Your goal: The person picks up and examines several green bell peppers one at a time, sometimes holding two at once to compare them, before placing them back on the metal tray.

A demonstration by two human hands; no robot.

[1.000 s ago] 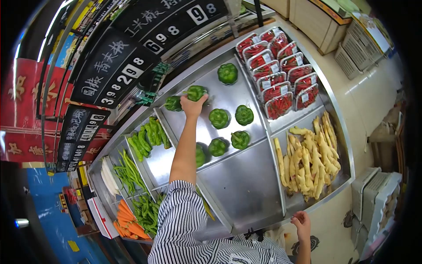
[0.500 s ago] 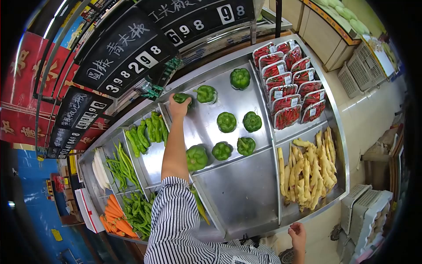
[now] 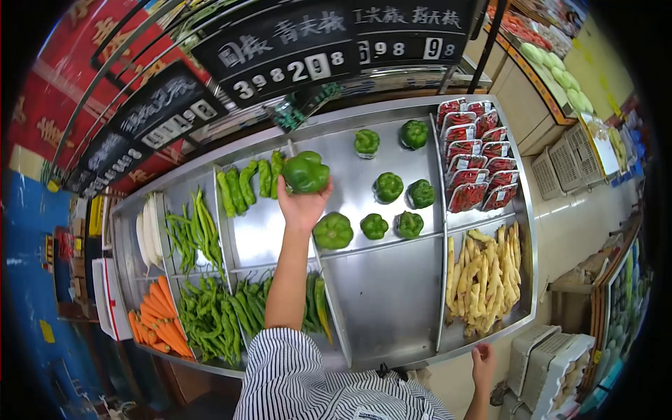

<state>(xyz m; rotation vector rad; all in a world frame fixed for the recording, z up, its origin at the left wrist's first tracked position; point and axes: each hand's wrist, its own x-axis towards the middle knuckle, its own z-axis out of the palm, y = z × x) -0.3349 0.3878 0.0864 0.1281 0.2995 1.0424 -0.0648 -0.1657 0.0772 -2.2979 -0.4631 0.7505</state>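
Observation:
My left hand (image 3: pixel 305 208) is closed around a large green bell pepper (image 3: pixel 306 172), palm up, lifted above the metal display bin. Close to that wrist sits another big green bell pepper (image 3: pixel 332 231) on the bin floor. Several more green bell peppers, one of them this pepper (image 3: pixel 388 187), stand spread out to the right in the same compartment. Down at the lower right, beyond the front edge of the stand, my right hand (image 3: pixel 483 355) hangs with its fingers curled in and nothing visible in them.
Metal dividers split the stand (image 3: pixel 378 301). Wrapped trays of red chillies (image 3: pixel 467 171) and ginger (image 3: pixel 483 280) lie right; long green peppers (image 3: pixel 246 183), chillies (image 3: pixel 210 322) and carrots (image 3: pixel 161 318) lie left. Price boards (image 3: pixel 280 52) overhang the back. Crates (image 3: pixel 542 364) stand on the floor.
My left hand has turned palm up and come away from the back-left corner with the bell pepper, now raised in view. The camera view has shifted. My right hand still hangs low.

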